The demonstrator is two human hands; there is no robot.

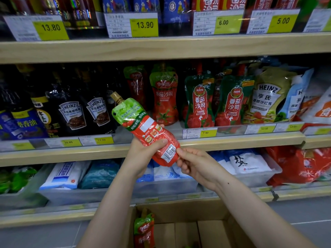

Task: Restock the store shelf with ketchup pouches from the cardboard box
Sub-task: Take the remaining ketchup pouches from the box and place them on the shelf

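Head view: pouch [146,128] before stocked shelf [161,51].

held soft pouch [143,126]: lime-green top w/ gold cap, red lower half, white barcode patch | shelf twin pouch [165,97]: green over red, tomato print | dark-green ketchup pouches [199,102]: red label, white txt | brown cardboard box [211,230] | pale wood shelf edge [161,49] | price tags [144,26]: yellow/white

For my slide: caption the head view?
Both hands hold a ketchup pouch before the shelf, above the cardboard box.
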